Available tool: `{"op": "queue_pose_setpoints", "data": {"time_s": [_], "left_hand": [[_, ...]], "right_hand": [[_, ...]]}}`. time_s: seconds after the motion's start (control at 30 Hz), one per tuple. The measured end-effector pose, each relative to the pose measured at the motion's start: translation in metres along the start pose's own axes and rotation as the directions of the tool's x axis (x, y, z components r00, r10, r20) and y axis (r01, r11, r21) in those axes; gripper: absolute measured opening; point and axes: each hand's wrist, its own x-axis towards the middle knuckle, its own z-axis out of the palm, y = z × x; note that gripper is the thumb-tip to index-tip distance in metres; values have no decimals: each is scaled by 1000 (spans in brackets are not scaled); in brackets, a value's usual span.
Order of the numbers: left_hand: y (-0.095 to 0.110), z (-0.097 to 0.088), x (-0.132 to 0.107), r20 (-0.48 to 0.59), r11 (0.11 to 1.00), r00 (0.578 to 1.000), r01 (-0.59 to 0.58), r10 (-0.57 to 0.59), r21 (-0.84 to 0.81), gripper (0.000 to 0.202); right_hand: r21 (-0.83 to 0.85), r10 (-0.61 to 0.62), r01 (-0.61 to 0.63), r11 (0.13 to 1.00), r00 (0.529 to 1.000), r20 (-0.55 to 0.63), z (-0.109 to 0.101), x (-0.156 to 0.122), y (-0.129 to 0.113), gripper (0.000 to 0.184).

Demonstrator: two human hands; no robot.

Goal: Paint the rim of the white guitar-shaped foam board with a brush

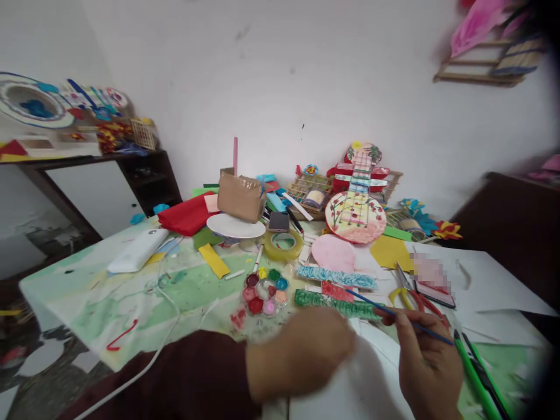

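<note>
A thin, straight blue stick (367, 300) slants in the right hand (429, 364), its far end reaching over a red piece (335, 289) and a scribbled green strip (317, 298), beyond a white sheet (350, 391) lying below the left hand (306, 350).

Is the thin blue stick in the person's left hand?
No, the right hand holds the thin blue stick.

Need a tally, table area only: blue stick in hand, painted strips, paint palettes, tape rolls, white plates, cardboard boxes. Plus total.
Blue stick, in right hand: 1
Painted strips: 3 (blue strip, red strip, green strip)
Paint palette: 1
Tape roll: 1
White plate: 1
Cardboard box: 1
Total: 8
</note>
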Motion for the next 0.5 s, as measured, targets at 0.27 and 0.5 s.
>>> {"op": "queue_pose_setpoints", "data": {"time_s": [0.27,0.5], "left_hand": [[-146,-70,-115,-72,630,654,748,-753,208,30],[-160,-49,-135,-29,545,549,834,-835,88,25]], "right_hand": [[173,26,-29,984,1000,18,-3,-3,-12,33],[316,123,-155,936,985,119,-1,-14,-10,30]]}}
